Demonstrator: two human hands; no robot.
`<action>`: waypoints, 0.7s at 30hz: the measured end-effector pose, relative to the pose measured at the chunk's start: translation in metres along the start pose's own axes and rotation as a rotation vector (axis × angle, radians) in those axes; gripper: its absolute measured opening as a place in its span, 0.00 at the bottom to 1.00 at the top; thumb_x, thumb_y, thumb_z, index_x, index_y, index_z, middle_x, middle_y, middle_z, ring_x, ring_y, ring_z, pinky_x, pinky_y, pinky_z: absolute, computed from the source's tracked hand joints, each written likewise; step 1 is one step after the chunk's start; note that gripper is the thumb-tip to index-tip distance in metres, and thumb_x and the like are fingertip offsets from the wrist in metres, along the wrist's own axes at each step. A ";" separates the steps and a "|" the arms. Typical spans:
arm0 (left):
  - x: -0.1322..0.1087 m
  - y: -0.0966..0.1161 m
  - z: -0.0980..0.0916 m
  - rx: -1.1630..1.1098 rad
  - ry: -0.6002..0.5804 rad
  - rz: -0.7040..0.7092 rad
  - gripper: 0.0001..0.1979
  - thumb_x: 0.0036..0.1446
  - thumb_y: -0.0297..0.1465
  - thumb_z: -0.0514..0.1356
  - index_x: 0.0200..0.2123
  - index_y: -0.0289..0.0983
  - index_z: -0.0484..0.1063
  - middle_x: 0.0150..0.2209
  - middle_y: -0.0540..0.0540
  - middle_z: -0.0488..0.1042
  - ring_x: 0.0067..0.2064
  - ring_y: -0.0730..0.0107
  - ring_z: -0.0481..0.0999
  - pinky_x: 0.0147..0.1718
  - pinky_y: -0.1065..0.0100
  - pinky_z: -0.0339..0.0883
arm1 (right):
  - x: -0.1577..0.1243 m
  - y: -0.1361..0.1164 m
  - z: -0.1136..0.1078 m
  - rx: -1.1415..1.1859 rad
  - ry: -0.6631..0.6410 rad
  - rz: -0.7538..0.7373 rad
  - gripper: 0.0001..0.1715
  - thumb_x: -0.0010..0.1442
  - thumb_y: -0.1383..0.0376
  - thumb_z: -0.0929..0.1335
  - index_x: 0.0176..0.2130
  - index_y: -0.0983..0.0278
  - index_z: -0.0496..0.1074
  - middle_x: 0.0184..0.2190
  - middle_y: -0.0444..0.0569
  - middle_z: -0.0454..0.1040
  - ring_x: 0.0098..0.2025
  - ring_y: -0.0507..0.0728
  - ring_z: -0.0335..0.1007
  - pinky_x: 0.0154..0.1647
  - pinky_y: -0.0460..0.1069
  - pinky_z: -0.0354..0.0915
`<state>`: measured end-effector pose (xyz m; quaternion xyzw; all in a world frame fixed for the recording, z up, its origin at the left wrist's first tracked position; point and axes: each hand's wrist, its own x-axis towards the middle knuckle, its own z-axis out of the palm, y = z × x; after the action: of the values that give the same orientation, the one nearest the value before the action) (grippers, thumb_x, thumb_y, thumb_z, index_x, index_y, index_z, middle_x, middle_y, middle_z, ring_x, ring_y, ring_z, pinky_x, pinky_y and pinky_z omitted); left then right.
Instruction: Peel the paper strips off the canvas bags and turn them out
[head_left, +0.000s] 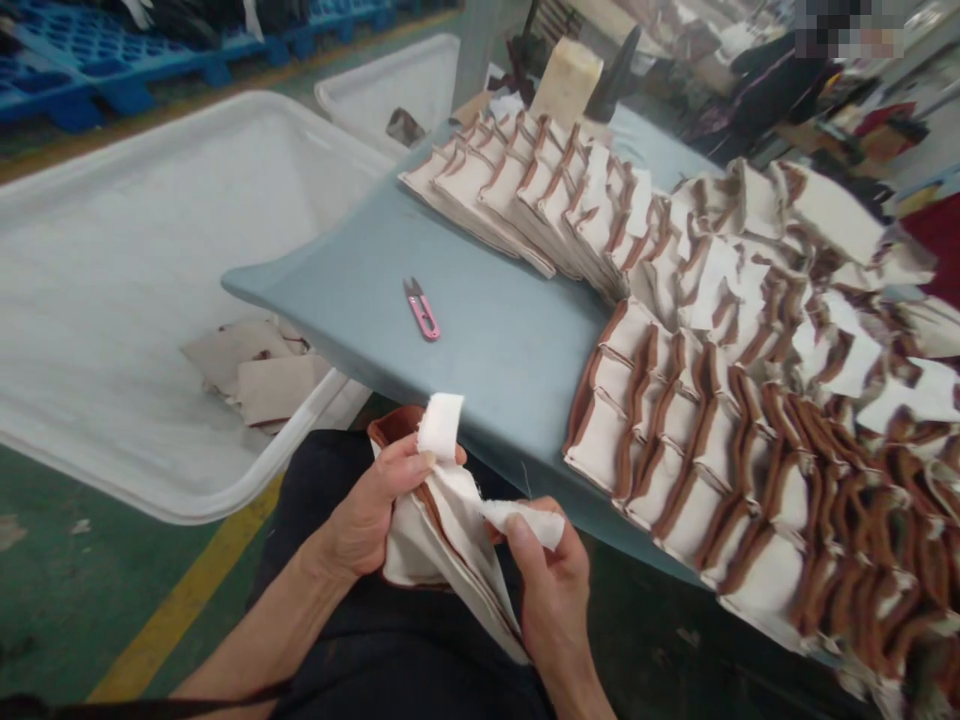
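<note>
A cream fabric piece with brown edging (pixel 420 545) rests over my lap, in front of the table edge. My left hand (pixel 375 510) is closed on its upper part, thumb on top, where a white fabric strip (pixel 441 425) sticks up. My right hand (pixel 551 580) pinches another end of white strip (pixel 544 522) between thumb and fingers, at the right side of the piece. A loose thread stands up near that end. Pink thread snips (pixel 424 312) lie on the table beyond my hands, touched by neither.
On the blue-grey table (pixel 337 270), rows of similar cream and brown pieces (pixel 675 400) stand packed at the right. A large white bin (pixel 172 200) at the left holds several pieces (pixel 259 370). Blue pallets (pixel 127 60) stand behind it. A person (pixel 772 90) is at the far right.
</note>
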<state>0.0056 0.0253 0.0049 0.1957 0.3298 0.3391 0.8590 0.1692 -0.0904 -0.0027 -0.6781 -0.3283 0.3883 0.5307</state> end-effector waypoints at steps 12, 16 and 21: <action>-0.063 0.008 0.020 1.045 0.064 0.441 0.16 0.65 0.37 0.65 0.25 0.37 0.77 0.21 0.54 0.68 0.24 0.72 0.64 0.25 0.71 0.58 | -0.008 -0.015 -0.029 -0.084 -0.070 -0.286 0.32 0.77 0.39 0.65 0.46 0.59 0.86 0.47 0.55 0.87 0.51 0.66 0.82 0.55 0.58 0.74; -0.075 0.000 0.031 1.181 -0.012 0.556 0.17 0.66 0.32 0.60 0.23 0.38 0.71 0.20 0.56 0.63 0.22 0.75 0.61 0.23 0.72 0.54 | -0.015 -0.042 -0.001 -0.008 -0.311 -0.278 0.25 0.76 0.44 0.68 0.44 0.59 0.85 0.45 0.52 0.86 0.50 0.63 0.82 0.55 0.55 0.73; -0.087 -0.007 0.041 1.237 -0.022 0.690 0.20 0.64 0.27 0.58 0.19 0.38 0.61 0.18 0.57 0.58 0.20 0.79 0.59 0.21 0.74 0.51 | -0.022 -0.061 0.025 0.118 -0.260 -0.118 0.16 0.71 0.55 0.72 0.36 0.62 0.81 0.34 0.48 0.82 0.37 0.58 0.76 0.45 0.52 0.71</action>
<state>-0.0107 -0.0461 0.0670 0.7445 0.3723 0.3403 0.4374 0.1350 -0.0843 0.0573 -0.5691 -0.4103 0.4596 0.5446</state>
